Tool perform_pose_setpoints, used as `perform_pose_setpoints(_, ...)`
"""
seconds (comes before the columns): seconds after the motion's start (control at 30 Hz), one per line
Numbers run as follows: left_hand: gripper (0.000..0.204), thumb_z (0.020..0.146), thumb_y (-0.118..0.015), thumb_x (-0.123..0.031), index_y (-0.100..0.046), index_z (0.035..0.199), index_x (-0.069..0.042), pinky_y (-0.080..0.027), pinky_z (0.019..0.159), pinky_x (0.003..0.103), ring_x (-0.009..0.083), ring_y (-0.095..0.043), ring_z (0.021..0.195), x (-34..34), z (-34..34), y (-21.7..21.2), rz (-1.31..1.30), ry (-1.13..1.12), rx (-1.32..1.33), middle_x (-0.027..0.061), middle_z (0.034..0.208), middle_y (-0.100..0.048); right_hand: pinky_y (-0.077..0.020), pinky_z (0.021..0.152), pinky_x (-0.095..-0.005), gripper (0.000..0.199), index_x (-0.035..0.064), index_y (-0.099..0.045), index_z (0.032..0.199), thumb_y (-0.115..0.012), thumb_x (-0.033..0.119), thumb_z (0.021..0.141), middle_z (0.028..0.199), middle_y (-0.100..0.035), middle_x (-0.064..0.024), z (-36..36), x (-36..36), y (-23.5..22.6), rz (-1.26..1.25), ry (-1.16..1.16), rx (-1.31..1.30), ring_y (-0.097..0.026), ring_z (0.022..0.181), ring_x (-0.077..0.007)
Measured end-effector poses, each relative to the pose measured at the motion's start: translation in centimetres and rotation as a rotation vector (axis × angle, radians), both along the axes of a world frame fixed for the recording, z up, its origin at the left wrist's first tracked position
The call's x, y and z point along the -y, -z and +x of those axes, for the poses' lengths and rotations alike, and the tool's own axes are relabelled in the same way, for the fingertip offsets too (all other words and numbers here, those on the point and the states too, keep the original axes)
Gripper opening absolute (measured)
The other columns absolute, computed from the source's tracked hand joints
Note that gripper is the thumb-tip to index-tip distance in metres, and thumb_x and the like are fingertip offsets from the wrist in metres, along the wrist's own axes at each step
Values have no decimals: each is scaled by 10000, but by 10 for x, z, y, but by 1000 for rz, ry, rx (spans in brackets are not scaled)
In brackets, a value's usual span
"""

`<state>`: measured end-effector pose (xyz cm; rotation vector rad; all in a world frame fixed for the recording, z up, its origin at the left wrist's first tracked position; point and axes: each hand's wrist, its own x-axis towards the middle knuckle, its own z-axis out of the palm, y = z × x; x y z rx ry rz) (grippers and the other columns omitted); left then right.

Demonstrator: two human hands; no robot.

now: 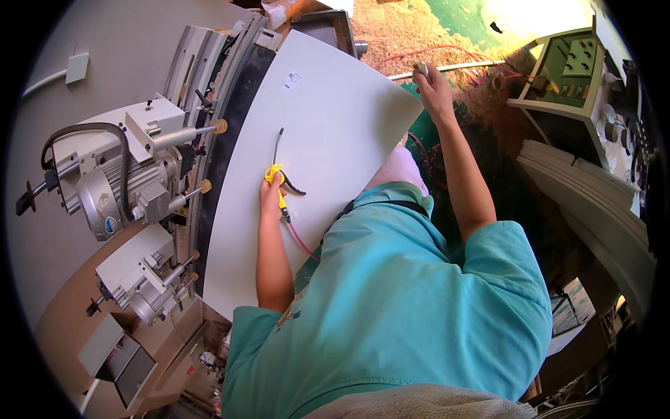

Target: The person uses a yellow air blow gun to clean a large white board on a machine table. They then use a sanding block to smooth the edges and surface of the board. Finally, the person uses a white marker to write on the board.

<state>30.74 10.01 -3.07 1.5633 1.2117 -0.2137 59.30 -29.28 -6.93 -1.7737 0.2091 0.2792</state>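
My left hand is wrapped round the handle of a yellow air blow gun. Its long thin metal nozzle points away from me over a large white panel, and its black lever sticks out to the right. A red hose runs from the gun's lower end toward my body. Beyond the panel's right corner, my right hand is closed, with a small pale bit showing at the fingertips. A pale rod passes behind that hand; whether the fingers touch it is unclear. A small printed label sticks to the panel's far part.
Along the left stands a machine with motors and a dark rail beside the panel. A control box is at the far right, above stacked boards. Sawdust and red tubing cover the floor ahead.
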Motion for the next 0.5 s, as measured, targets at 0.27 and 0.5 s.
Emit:
perform_pose_setpoints(0.27,542,894,-697,-216,-476,1326,26,-444,1005,399,283,-529,1175,21,-35,34,490,51,113,164,1262,-505,-532,826,-413,315,74,-643,1160,-623,168,860,996,-688,-160,-72,-84,-16,-129,-611,262,-673,910,-318)
perform_pose_setpoints(0.5,725,857,-690,-173,-356,1484,-26,-378,1087,449,383,-403,1345,29,-65,13,782,651,-59,223,1469,-386,-517,777,-392,319,39,-551,1146,-552,320,996,902,-625,-131,-109,-107,2,280,-375,-64,-646,849,-279)
